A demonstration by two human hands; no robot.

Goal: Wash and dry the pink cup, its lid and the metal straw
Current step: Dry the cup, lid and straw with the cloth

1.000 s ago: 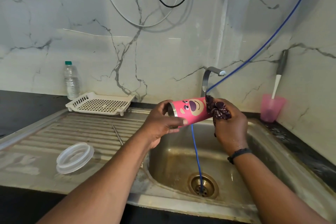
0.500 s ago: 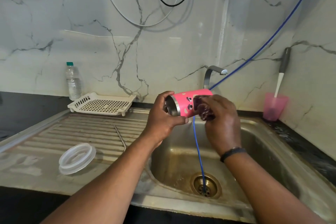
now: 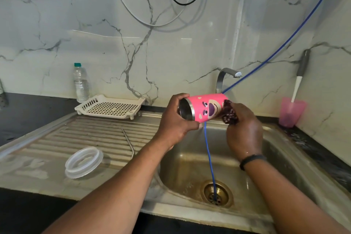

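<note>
**Wet cup held sideways over the basin**

The left hand (image 3: pixel 175 123) grips the pink bear-printed steel cup (image 3: pixel 204 107) at its rim above the steel sink (image 3: pixel 191 167); right-hand fingers (image 3: pixel 245 114) clench a dark patterned cloth (image 3: pixel 229 113) against its base. A slippery wall could let it drop. The clear lid (image 3: pixel 83 161) and metal straw (image 3: pixel 128 141) could roll off the ridged counter (image 3: pixel 47 148).

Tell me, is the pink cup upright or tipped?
Tipped: the pink cup lies sideways, its open mouth facing left.
</note>
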